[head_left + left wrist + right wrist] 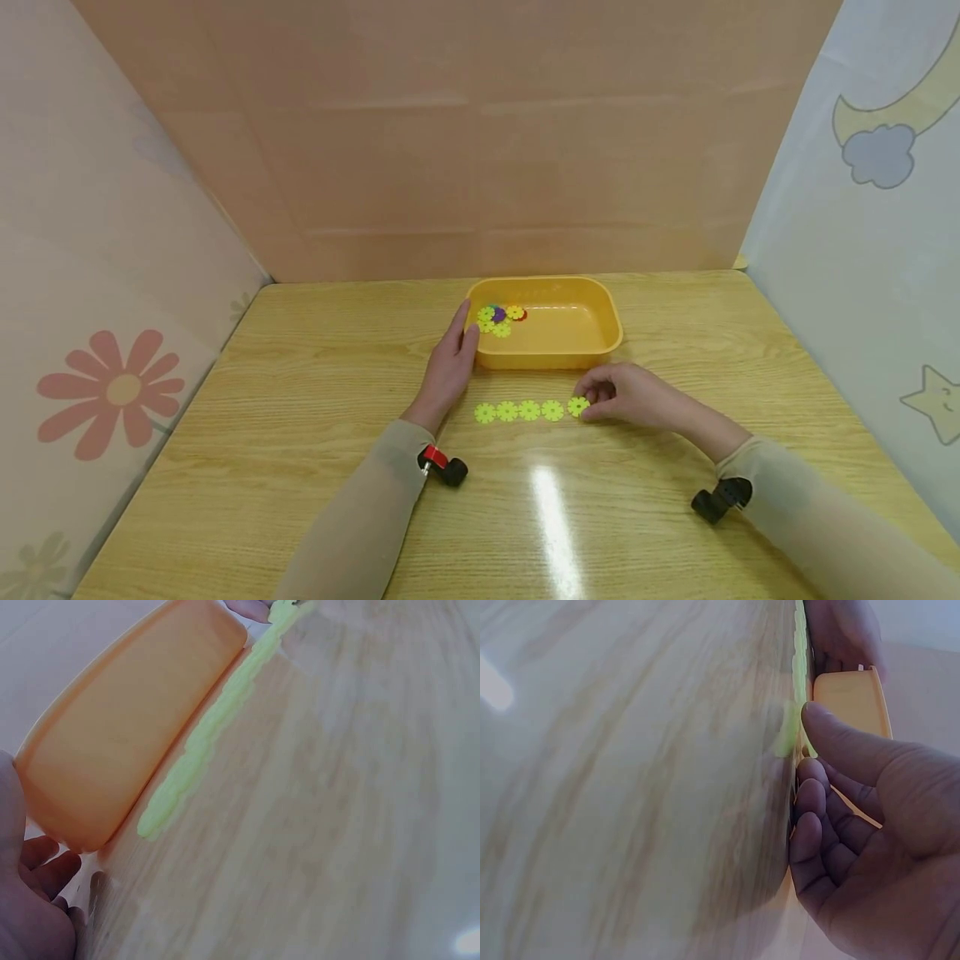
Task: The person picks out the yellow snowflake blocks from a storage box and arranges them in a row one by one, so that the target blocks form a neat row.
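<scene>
Now, a yellow-orange plastic tray (546, 362) is being touched at left by the straight-fingered left hand (450, 360), while four yellow-green flower-shaped plastic discs (529, 410) are being borne in line by the wood-grained bench (337, 367). Just right of them, a matching fifth disc (578, 406) is being pinched by the right hand (632, 396). Its placing is probably being finished, a slight leftward slide and release being called for.

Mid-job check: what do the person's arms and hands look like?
The left sleeve and right sleeve are long, plain beige. The left wrist camera is black with a red part; the right wrist camera looks all black. Left hand and right hand wear no gloves.
</scene>
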A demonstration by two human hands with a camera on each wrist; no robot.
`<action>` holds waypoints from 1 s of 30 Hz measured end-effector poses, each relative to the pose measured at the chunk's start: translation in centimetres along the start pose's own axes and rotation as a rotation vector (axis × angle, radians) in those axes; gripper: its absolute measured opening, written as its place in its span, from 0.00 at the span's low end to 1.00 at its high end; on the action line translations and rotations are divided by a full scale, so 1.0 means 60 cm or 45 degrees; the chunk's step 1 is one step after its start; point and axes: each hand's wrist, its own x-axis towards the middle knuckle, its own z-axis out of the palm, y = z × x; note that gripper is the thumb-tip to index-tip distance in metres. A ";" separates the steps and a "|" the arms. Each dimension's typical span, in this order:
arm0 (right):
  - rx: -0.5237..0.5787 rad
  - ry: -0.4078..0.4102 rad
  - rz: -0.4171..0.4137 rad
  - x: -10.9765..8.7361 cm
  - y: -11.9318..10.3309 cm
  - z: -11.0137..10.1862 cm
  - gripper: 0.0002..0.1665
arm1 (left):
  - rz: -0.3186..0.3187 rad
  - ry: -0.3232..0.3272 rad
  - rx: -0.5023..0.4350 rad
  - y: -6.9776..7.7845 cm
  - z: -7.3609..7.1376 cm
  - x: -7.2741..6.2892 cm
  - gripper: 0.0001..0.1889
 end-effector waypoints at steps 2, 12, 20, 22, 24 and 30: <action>-0.006 0.005 0.014 0.001 -0.001 0.002 0.12 | -0.004 0.002 0.003 0.001 0.000 0.000 0.33; -0.021 0.015 0.020 0.001 -0.008 0.006 0.14 | -0.015 0.010 0.020 0.002 0.001 0.001 0.32; -0.018 0.017 0.015 0.001 -0.008 0.006 0.14 | -0.026 0.008 0.007 0.002 0.001 0.000 0.32; -0.019 0.021 0.014 0.001 -0.008 0.007 0.13 | -0.022 0.009 0.009 0.001 0.001 0.000 0.32; -0.019 0.024 0.012 0.001 -0.008 0.008 0.13 | -0.022 0.012 0.011 0.001 0.001 0.001 0.32; -0.011 0.022 0.001 0.000 -0.007 0.007 0.13 | -0.022 0.010 0.011 0.001 0.001 0.000 0.32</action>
